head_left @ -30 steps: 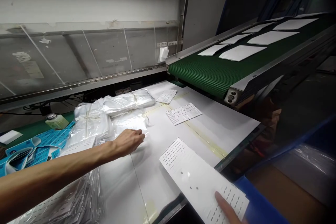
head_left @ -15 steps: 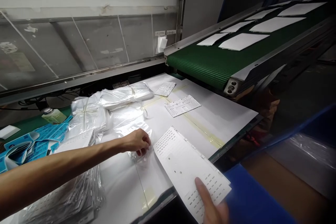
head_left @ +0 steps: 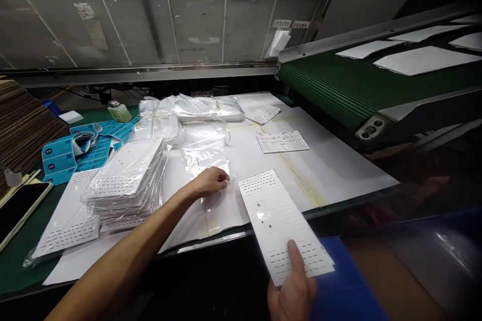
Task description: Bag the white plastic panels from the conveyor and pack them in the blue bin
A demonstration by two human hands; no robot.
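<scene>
My right hand [head_left: 295, 283] grips the near end of a small stack of white slotted panels [head_left: 278, 220], thumb on top. The panels tilt up and away over the table's front edge. My left hand [head_left: 211, 183] pinches a clear plastic bag [head_left: 216, 200] just left of the panels' far end. The bag and the panels look apart, though the clear film is hard to trace. Behind my left hand lie loose clear bags [head_left: 205, 153] on the white sheet [head_left: 241, 160]. Left of my forearm rises a pile of bagged white panels [head_left: 124, 170].
Two small white slotted boards [head_left: 282, 141] [head_left: 263, 114] lie farther back. Bundled clear bags [head_left: 207, 108] sit behind. Blue printed labels [head_left: 90, 145], a small bottle [head_left: 118, 111] and a phone [head_left: 22, 210] are at left. A green conveyor belt [head_left: 331, 85] carries white panels at right.
The view has swung left and down, showing more of the bagged pile, the labels and the phone. Both hands keep their holds, with the panels still close to the bag.
</scene>
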